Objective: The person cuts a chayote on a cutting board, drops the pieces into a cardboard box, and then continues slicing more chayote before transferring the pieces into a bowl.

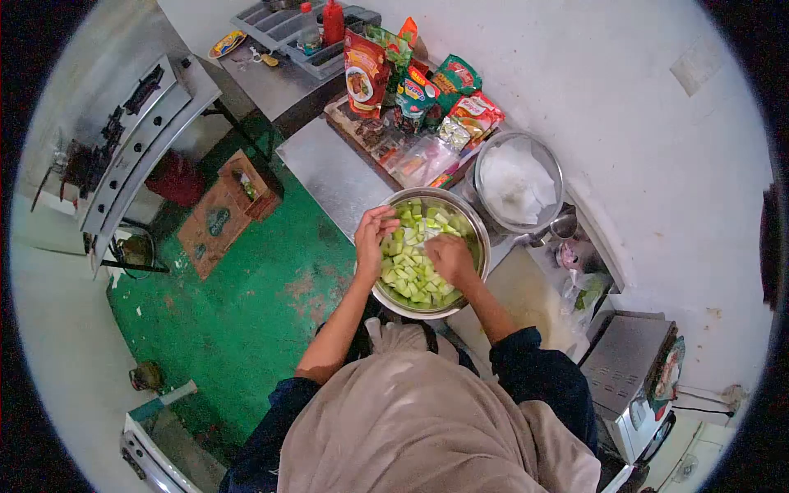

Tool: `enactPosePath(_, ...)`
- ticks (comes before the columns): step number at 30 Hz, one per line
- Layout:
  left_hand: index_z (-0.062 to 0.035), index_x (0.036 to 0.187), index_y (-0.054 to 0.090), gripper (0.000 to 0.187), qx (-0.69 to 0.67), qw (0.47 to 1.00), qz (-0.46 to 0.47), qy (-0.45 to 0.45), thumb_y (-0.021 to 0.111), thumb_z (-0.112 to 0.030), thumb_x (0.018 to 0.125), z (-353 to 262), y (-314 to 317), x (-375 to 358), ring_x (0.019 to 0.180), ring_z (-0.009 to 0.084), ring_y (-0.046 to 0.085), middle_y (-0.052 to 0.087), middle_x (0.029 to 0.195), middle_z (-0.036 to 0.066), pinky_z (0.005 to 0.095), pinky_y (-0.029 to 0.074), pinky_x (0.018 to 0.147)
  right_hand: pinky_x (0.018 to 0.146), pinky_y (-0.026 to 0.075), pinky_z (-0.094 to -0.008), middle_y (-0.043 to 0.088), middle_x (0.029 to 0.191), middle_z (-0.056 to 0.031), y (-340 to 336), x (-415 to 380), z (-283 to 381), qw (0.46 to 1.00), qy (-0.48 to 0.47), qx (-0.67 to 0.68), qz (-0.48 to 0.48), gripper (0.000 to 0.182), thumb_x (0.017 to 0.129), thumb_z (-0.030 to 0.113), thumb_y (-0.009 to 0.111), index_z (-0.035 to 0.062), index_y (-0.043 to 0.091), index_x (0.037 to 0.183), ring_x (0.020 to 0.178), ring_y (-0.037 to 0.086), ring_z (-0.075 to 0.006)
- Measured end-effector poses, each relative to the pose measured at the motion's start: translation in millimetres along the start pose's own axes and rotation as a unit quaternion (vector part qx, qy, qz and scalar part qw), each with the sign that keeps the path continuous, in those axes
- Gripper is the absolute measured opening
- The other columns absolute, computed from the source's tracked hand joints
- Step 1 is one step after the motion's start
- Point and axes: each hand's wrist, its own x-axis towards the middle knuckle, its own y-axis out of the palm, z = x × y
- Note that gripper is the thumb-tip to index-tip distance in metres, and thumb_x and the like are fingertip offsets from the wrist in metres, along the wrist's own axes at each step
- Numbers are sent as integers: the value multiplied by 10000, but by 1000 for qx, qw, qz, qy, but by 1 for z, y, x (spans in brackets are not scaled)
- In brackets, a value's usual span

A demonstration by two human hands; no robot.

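Note:
A round metal bowl (483,238) stands in front of me at the counter's edge, filled with pale green vegetable chunks (407,271). At its left rim is my left hand (374,238), its fingers apart and curved over the inside of the bowl. My right hand (450,259) reaches in over the right side, close above the chunks. Its fingers are curled together and a little blurred; I cannot tell what is in them. A whitish patch shows among the chunks beside the right fingertips.
Behind the bowl, seasoning packets (415,94) stand on a wooden tray (362,144). A clear tub (518,181) with white contents sits to its right. Nearer on the right are a cutting board (522,296) and a microwave-like appliance (629,361). A stove (148,135) stands across the green floor.

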Motion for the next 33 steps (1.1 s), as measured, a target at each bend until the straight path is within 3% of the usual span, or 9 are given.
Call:
enactPosePath(3,7,1152,502,345,1,1000,7,4,353,-205,925,0,2,0,909,177,592,586,1090,126,298,456,841,949,393,-415,579,1136,-138,31,11,2,979,-50,-33,-195,314,792,174,605,47,606,1079,1113,488,-317)
enactPosePath(8,-1,1156,510,344,4,1000,14,7,354,-215,937,1,1,0,921,172,588,586,1092,121,292,453,838,964,367,-486,535,1207,-110,52,6,32,965,-181,-152,-113,310,791,165,577,48,597,1077,1137,479,-296)
enactPosePath(15,-10,1145,523,332,16,1000,7,2,355,-210,940,1,1,-1,915,159,587,589,1093,107,280,445,826,869,400,-456,590,1010,-140,24,8,-8,966,10,-60,-250,256,763,116,592,13,608,997,1004,514,-329)
enactPosePath(20,-8,1135,534,331,22,1000,13,3,352,-195,932,3,2,1,908,157,589,597,1082,113,282,440,829,925,429,-402,562,1147,-215,43,-5,-3,955,80,-188,-215,464,839,212,559,39,493,1265,1048,540,-357)
enactPosePath(23,-5,1130,538,334,19,1000,21,12,347,-190,927,2,1,0,911,161,590,601,1074,119,289,442,830,932,420,-437,573,1130,-202,25,10,-3,940,132,297,-105,461,828,219,587,65,509,1255,1054,539,-364)
enactPosePath(24,-3,1129,537,336,19,1000,20,10,345,-188,925,2,1,0,912,162,591,602,1072,120,292,443,830,961,387,-454,541,1212,-173,35,13,-14,924,151,333,-111,495,807,239,626,86,511,1264,1147,481,-356)
enactPosePath(27,0,1132,536,338,17,1000,13,8,343,-183,922,1,0,0,916,165,592,602,1072,124,296,447,829,958,399,-413,547,1221,-165,23,-6,4,991,-17,17,-134,518,797,245,633,79,507,1271,1160,489,-335)
enactPosePath(32,2,1138,533,341,16,1000,12,9,342,-181,922,2,2,-1,915,168,592,602,1074,125,297,450,830,978,285,-646,231,1485,-89,34,-40,25,968,-170,-182,-33,665,640,427,730,416,494,1261,1317,293,-350)
enactPosePath(33,2,1138,533,341,18,1000,14,11,343,-183,924,2,2,0,913,168,592,601,1075,124,297,450,830,978,290,-637,235,1485,-86,33,-37,18,964,-158,-214,-24,658,646,424,725,414,493,1262,1316,295,-350)
